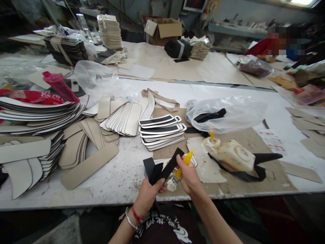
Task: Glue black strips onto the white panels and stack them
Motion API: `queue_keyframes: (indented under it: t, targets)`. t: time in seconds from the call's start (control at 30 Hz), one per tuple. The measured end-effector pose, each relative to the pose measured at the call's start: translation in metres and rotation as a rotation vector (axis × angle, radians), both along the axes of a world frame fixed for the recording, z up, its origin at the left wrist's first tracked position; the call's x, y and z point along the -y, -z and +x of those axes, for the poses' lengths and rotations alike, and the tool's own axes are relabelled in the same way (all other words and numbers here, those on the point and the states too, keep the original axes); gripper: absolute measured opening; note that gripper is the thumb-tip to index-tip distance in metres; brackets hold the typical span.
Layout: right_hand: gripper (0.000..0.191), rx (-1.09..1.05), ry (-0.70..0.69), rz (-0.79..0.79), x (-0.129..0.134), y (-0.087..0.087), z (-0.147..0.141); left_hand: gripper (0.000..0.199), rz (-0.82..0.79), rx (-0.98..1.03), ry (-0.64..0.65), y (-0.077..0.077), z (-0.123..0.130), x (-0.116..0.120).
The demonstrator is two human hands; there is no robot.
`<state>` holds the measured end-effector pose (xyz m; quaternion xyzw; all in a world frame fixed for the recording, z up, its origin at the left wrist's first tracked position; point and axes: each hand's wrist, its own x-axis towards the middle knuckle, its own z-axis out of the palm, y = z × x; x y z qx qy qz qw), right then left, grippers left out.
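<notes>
Seemingly we're partway: black-centred pieces (162,129) lie piled on the surface (128,161), while our left hand (147,192) grips a loose black strip (170,166), our right hand (190,178) its far end plus a yellow-handled brush (187,159).

Dk printed top (162,227), red/silver bracelets (136,214)

No wording is reading clearly. White characters are running across the dark shirt (162,234) below the counter's (129,195) near edge; white lettering is showing on the red package (33,96) toward the left edge; red print is marking a sheet (273,140) right of centre.
</notes>
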<state>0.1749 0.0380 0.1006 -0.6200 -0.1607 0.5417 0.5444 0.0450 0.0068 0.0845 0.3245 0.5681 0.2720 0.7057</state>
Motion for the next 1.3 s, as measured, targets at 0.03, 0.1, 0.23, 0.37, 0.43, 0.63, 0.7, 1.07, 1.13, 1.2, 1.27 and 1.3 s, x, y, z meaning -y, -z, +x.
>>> queue_keyframes:
  t: [0.03,0.1,0.23,0.37,0.43,0.63,0.7,1.07,1.13,1.2,1.27,1.3]
  targets:
    - [0.032,-0.03,-0.007,0.027,-0.002,-0.005,0.003,0.029,0.027,0.02,0.047,0.0,0.001,0.003]
    - [0.031,-0.001,-0.018,0.092,-0.006,-0.013,0.018,0.026,0.082,0.036,0.143,0.001,0.001,0.01]
    - [0.03,0.327,-0.076,0.127,-0.01,-0.024,0.076,0.024,0.047,-0.029,0.153,0.007,-0.021,0.019]
    - [0.028,0.842,-0.678,-0.068,-0.007,-0.022,0.111,0.027,-0.1,-0.208,-0.187,0.021,-0.048,0.023]
    - [0.029,1.014,-1.007,-0.064,-0.008,-0.013,0.099,0.03,-0.111,-0.238,-0.327,0.031,-0.051,0.021]
    - [0.031,1.15,-1.494,0.001,-0.026,0.028,0.018,0.032,-0.113,-0.289,-0.394,0.062,-0.036,0.008]
    - [0.031,1.245,-1.547,-0.013,-0.034,0.036,0.002,0.03,-0.116,-0.337,-0.399,0.069,-0.032,0.004]
    - [0.035,1.411,-1.631,-0.033,-0.046,0.05,-0.013,0.026,-0.079,-0.52,-0.352,0.08,-0.023,-0.007]
    - [0.035,1.415,-1.629,-0.023,-0.046,0.052,-0.013,0.025,-0.072,-0.536,-0.362,0.081,-0.02,-0.008]
    - [0.034,1.41,-1.629,-0.03,-0.046,0.053,-0.014,0.023,-0.054,-0.552,-0.369,0.082,-0.017,-0.009]
    - [0.032,1.398,-1.632,-0.05,-0.046,0.052,-0.014,0.022,-0.035,-0.565,-0.371,0.083,-0.015,-0.009]
    - [0.032,1.395,-1.631,-0.06,-0.046,0.052,-0.015,0.021,-0.028,-0.575,-0.37,0.084,-0.014,-0.01]
